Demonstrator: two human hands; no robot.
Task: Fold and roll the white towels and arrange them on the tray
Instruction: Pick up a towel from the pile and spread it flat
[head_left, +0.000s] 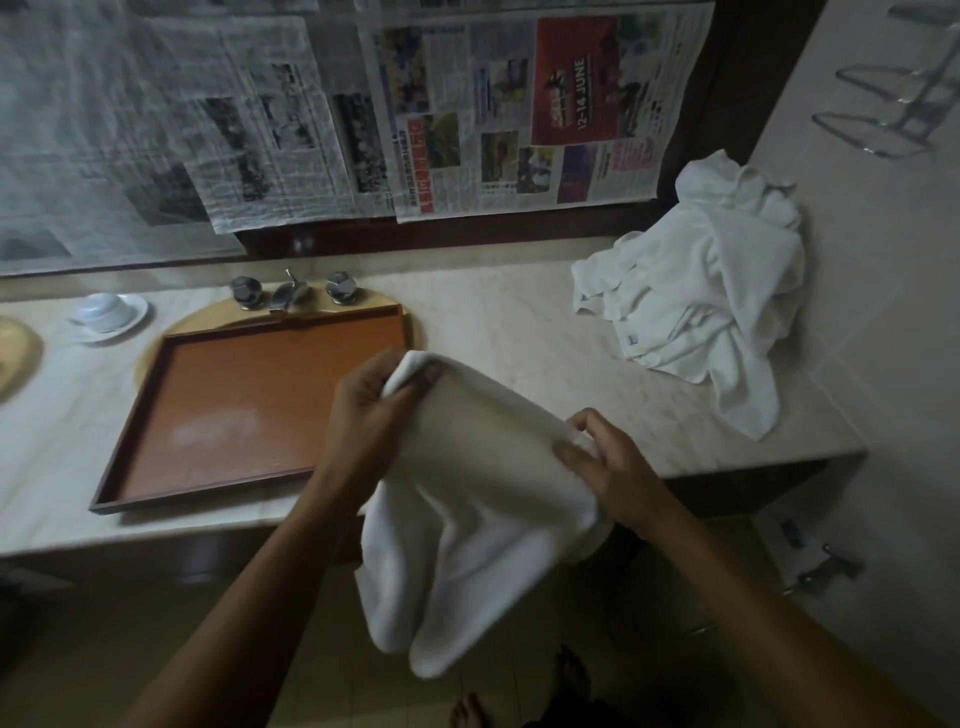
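Note:
I hold one white towel (478, 499) stretched between both hands above the counter's front edge; its lower part hangs down past the edge toward the floor. My left hand (371, 415) grips its upper left corner, next to the tray's right side. My right hand (602, 457) pinches the towel's right edge. A brown rectangular tray (171, 395) lies on the counter over the sink, with nothing on it. A heap of crumpled white towels (696, 301) sits at the counter's right end against the wall.
Chrome taps (291, 293) stand just behind the tray. A white cup on a saucer (106, 312) sits at the back left. Newspaper sheets (363, 114) cover the mirror. A metal rack (893, 109) hangs on the right wall. Bare marble counter (498, 322) lies between tray and heap.

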